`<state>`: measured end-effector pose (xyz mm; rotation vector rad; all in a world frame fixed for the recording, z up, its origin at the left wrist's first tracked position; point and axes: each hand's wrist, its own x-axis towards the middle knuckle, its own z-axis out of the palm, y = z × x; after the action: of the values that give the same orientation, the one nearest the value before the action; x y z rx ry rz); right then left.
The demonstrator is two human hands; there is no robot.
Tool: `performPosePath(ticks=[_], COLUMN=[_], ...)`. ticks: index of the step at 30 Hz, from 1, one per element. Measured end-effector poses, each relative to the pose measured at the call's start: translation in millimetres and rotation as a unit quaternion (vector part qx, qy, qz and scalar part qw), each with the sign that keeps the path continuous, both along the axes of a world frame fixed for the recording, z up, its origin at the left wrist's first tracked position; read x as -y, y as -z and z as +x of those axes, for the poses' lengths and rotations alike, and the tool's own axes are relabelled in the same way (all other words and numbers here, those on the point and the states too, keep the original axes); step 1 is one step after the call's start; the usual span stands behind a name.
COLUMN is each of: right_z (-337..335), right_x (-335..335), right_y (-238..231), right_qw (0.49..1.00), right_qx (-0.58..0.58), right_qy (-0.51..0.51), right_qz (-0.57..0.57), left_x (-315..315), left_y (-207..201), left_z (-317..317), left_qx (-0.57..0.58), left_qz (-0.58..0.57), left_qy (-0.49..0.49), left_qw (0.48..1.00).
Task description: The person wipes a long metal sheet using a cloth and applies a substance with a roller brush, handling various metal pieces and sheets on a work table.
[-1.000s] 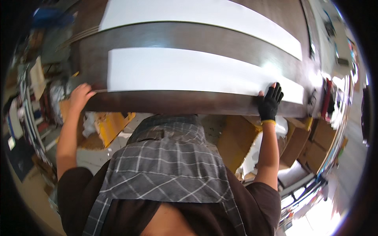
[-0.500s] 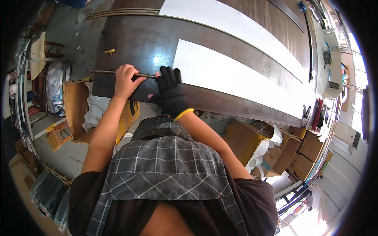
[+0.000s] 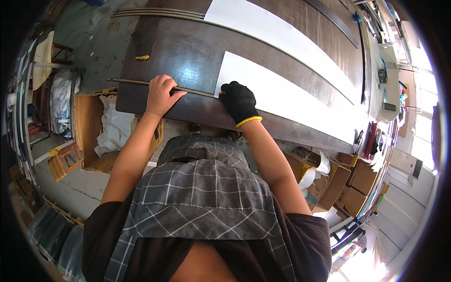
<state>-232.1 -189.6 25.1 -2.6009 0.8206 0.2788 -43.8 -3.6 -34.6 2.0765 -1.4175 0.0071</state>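
A thin metal strip (image 3: 199, 92) lies along the near side of the dark tabletop (image 3: 188, 44), its left end sticking out past the table edge. My bare left hand (image 3: 162, 95) pinches it between thumb and fingers. Farther right, my right hand (image 3: 238, 102), in a black glove with a yellow cuff, is closed around the strip at the near left corner of a long white sheet (image 3: 282, 96). The glove hides the strip there. I cannot tell how far the strip runs along the sheet.
A second white sheet (image 3: 268, 28) lies farther back, beside several long thin rods (image 3: 155, 13). A small yellow tool (image 3: 142, 58) rests near the table's left edge. Open cardboard boxes (image 3: 85, 136) with white scraps stand below the table, left and right.
My right hand has slid right along the strip to the white sheet's corner, and its spread fingers have curled closed. My left hand is slightly farther right, still pinching the strip.
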Motion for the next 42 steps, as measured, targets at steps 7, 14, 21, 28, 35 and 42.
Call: performPosePath(ticks=[7, 14, 21, 28, 35, 42], right_z=[-4, 1, 6, 22, 28, 32], right_x=[2, -4, -6, -7, -9, -25], right_y=[11, 2, -7, -5, -6, -3], right_qw=[0.999, 1.0, 1.0, 0.993, 0.992, 0.992], right_qx=[0.022, 0.023, -0.012, -0.041, -0.041, -0.073], right_qy=[0.05, 0.002, -0.021, -0.08, -0.085, -0.043], right_qz=[0.001, -0.006, -0.013, -0.071, -0.079, -0.095], left_x=[0, 0, -1, 0, -1, -4], left_y=[1, -2, 0, 2, 1, 5], left_z=[-2, -3, -2, -1, -2, 0], left_qx=[-0.002, -0.008, 0.004, 0.013, 0.017, 0.01], left_qz=[-0.005, 0.003, -0.009, -0.013, -0.017, -0.014], left_qy=[-0.002, -0.005, -0.003, 0.0, 0.001, -0.001], left_qw=[1.0, 1.0, 1.0, 1.0, 1.0, 1.0])
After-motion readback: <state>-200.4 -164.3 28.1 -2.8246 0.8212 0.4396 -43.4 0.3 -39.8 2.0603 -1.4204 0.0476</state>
